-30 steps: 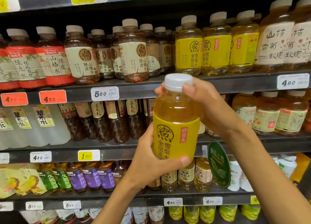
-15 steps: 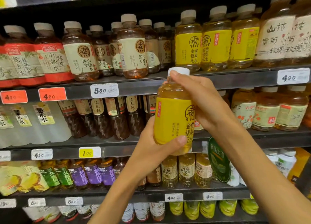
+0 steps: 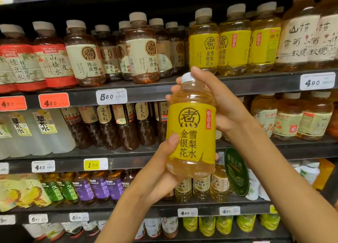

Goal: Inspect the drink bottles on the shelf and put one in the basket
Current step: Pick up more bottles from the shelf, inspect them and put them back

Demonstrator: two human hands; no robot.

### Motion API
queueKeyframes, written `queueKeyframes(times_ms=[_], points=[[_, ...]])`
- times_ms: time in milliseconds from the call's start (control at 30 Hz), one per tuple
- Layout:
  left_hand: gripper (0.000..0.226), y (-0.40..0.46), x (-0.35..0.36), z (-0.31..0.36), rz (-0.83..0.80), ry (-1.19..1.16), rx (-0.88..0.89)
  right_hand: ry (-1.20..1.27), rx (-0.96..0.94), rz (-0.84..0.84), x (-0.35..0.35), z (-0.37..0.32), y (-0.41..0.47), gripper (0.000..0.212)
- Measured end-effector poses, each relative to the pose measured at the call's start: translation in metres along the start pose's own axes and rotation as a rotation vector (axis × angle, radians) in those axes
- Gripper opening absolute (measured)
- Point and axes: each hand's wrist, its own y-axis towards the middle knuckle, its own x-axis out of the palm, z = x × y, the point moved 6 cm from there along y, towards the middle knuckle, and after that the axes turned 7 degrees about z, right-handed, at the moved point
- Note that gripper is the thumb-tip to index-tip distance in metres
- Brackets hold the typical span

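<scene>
Person holds 1 yellow-label bottle (image 3: 191, 133) upright in front of the shelf (image 3: 256, 82), label facing them, likely to read it. Left hand (image 3: 161, 171) wraps the base w/ thumb on label; right hand (image 3: 219, 104) curls round neck & cap. Basket not in view.

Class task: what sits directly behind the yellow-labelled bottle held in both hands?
Behind the held bottle run dark shelf edges; small pale-labelled bottles show below it. Anything straight behind its body is covered.
</scene>
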Motion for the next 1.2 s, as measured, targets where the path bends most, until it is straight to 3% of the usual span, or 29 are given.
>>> queueKeyframes(times_ms=[167,267,367,467,533,700,800,867,1067,1200], points=[[0.093,0.0,-0.006,0.013,0.125,0.459,0.144,-0.201,-0.151,0.177,-0.01,-0.014,0.001,0.027],[0.08,0.001,-0.006,0.009,0.164,0.501,0.176,-0.254,-0.154,0.21,-0.01,-0.014,0.001,0.024],[0.067,0.0,-0.005,0.008,0.122,0.385,0.168,-0.251,-0.092,0.156,-0.01,-0.014,0.0,0.029],[0.085,-0.003,0.001,0.004,0.051,0.037,0.062,-0.134,-0.005,0.078,-0.01,-0.011,-0.001,0.028],[0.074,-0.006,0.014,0.005,-0.076,-0.127,0.035,-0.054,0.048,0.057,-0.01,-0.004,-0.001,0.028],[0.07,-0.008,0.024,-0.005,-0.18,-0.298,-0.057,0.164,0.049,0.009,0.0,0.008,0.001,0.036],[0.076,-0.008,0.016,-0.006,-0.152,-0.208,-0.056,0.131,-0.006,0.05,-0.004,0.007,0.001,0.033],[0.08,-0.007,0.003,-0.003,-0.051,-0.065,-0.004,0.104,-0.018,0.073,-0.007,0.003,0.001,0.035],[0.07,-0.006,0.0,0.009,0.093,0.329,0.09,-0.109,-0.086,0.192,-0.019,-0.011,0.005,0.023],[0.053,-0.001,0.002,-0.001,0.128,0.285,0.092,-0.195,-0.077,0.202,-0.02,-0.01,0.004,0.026]])
